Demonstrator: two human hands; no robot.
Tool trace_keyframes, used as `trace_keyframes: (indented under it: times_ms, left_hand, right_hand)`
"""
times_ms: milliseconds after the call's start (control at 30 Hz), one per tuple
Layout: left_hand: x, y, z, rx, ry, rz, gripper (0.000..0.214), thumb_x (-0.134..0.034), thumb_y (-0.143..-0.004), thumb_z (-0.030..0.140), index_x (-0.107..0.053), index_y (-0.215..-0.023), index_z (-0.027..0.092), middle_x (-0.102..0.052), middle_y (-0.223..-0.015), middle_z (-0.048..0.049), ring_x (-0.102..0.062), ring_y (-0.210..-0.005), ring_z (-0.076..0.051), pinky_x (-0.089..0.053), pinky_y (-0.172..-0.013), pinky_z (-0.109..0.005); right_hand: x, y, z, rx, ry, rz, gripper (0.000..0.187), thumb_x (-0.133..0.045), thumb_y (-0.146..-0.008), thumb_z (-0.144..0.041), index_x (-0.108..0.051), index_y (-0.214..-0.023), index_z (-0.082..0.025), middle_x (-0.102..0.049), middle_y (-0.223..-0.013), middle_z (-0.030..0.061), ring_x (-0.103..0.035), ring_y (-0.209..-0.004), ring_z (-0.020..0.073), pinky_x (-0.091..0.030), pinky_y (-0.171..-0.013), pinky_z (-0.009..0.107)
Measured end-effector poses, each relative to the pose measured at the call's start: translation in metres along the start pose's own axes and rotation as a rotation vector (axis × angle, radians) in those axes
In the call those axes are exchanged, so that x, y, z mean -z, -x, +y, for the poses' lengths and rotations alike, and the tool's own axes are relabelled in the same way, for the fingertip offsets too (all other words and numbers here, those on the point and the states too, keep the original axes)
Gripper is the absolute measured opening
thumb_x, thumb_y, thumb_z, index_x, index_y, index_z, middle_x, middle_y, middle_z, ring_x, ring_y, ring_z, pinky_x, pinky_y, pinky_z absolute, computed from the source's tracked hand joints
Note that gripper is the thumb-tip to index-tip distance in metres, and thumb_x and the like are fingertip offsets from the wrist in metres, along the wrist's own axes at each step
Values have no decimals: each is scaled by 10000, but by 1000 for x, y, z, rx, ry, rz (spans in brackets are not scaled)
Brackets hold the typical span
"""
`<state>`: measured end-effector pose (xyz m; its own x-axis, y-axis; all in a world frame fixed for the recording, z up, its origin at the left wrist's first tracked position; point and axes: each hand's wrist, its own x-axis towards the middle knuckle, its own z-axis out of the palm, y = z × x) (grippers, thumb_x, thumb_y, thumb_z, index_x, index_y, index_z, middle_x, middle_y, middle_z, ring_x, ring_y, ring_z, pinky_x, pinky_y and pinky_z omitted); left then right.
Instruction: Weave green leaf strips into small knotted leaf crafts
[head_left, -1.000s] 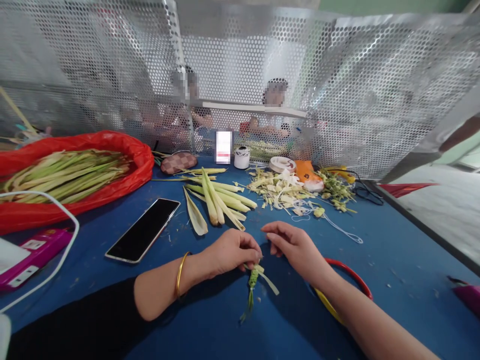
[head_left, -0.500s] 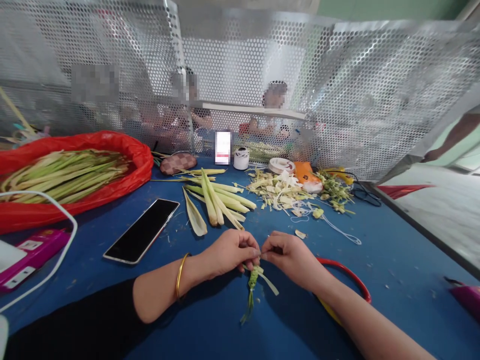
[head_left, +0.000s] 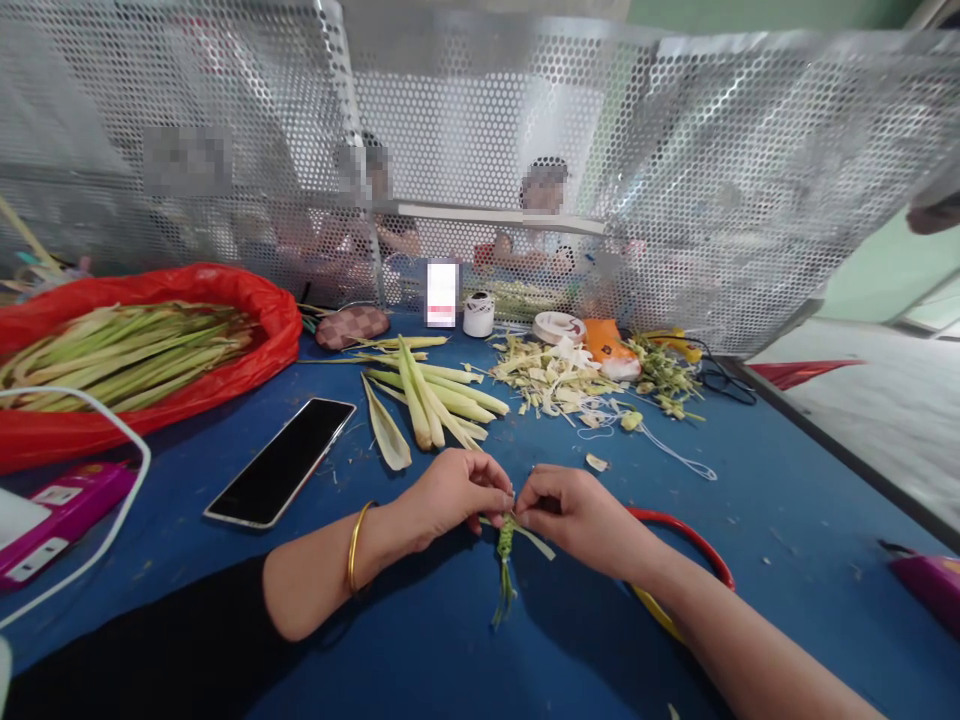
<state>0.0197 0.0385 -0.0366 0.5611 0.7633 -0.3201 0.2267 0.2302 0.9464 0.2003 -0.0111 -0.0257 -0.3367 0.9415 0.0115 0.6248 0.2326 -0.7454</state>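
Observation:
Between my hands hangs a small green braid of plant strips [head_left: 505, 543], with a loose fringe at its lower end and a pale strip sticking out to the right. My left hand [head_left: 469, 492] pinches the top of the braid, thumb against fingers. Close against it, my right hand [head_left: 566, 508] is closed at the fingertips on the braid's upper end; the exact bit it grips is too small to make out. Just beyond my left hand lies a bunch of pale green leaf sheaths [head_left: 431, 400]. Under my right forearm sits a red-and-yellow loop handle [head_left: 694, 535].
A red bag [head_left: 277, 350] of long green stalks stands at left, near a black-screened phone [head_left: 281, 462] and a purple power strip [head_left: 71, 515]. Leaf scraps [head_left: 544, 375], a tape roll [head_left: 559, 328] and a thread spool [head_left: 478, 315] lie along the perforated metal screen [head_left: 480, 110]. People sit behind it.
Both hands keep their pinch and have shifted slightly within the view. The braid's fringe hangs straighter down than before, and my right fingertips are a little lower beside the left ones.

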Motion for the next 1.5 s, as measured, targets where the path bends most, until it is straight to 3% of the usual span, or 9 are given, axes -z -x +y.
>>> trace_keyframes:
  times_ms: [133, 233, 433, 633, 833, 1033, 1300, 1500]
  left_hand:
    - [0, 1, 1, -4, 13, 4, 198, -734, -628, 251, -621, -752, 146, -634, -604, 11, -609, -566, -119, -407, -444, -189]
    - [1, 1, -1, -21, -32, 4, 188, -726, -630, 250, -634, -759, 149, -642, -617, 9, -608, -576, -124, -397, -445, -190]
    - [7, -2, -4, -145, -222, 6, 101, -657, -667, 192, -678, -758, 156, -658, -625, 13, -591, -575, -117, -423, -512, -200]
    - [6, 3, -2, -376, -632, 109, 151, -580, -732, 134, -694, -809, 197, -723, -779, -3, -655, -734, -154, -451, -671, -230]
    - [1, 8, -8, -621, -1155, 245, 144, -510, -862, 187, -653, -864, 207, -697, -774, -16, -635, -735, -171, -394, -633, -254]
    - [-2, 6, -11, -751, -1389, 317, 225, -421, -945, 229, -606, -825, 185, -648, -701, -22, -603, -670, -161, -367, -572, -259]
    - [0, 5, -8, -867, -1517, 261, 194, -425, -947, 210, -594, -865, 163, -638, -746, -41, -605, -717, -185, -437, -615, -286]
    - [2, -3, -13, -956, -1263, 343, 211, -436, -950, 209, -635, -882, 192, -700, -796, -26, -640, -762, -157, -455, -685, -257]
  right_hand:
    - [-3, -3, 6, -100, -276, 54, 73, -516, -825, -188, -576, -866, -197, -617, -734, -16, -609, -596, 119, -449, -562, 237]
    - [-9, -6, 12, -76, -394, 95, 146, -470, -829, -164, -525, -961, -195, -652, -855, 9, -631, -603, 114, -490, -601, 258]
    - [-17, -8, 15, -50, -319, 77, 131, -473, -819, -130, -567, -887, -191, -665, -825, 16, -640, -633, 124, -495, -596, 249]
    - [-17, -8, 14, -63, -260, 90, 142, -496, -827, -136, -598, -899, -204, -689, -811, 11, -644, -630, 133, -496, -590, 247]
    - [-17, -7, 10, -83, -183, 107, 120, -507, -828, -132, -587, -871, -211, -689, -792, 6, -640, -616, 139, -477, -592, 247]
    - [-18, -7, 11, -37, -144, 108, 146, -528, -822, -122, -597, -905, -219, -702, -783, 6, -638, -660, 149, -465, -610, 240]
    - [-18, -7, 10, -55, -170, 84, 283, -460, -798, -47, -616, -971, -208, -714, -820, 11, -655, -614, 135, -474, -603, 241]
    - [-19, -9, 11, -60, -214, 217, 239, -480, -827, -109, -660, -948, -211, -618, -837, 0, -578, -507, 89, -475, -566, 243]
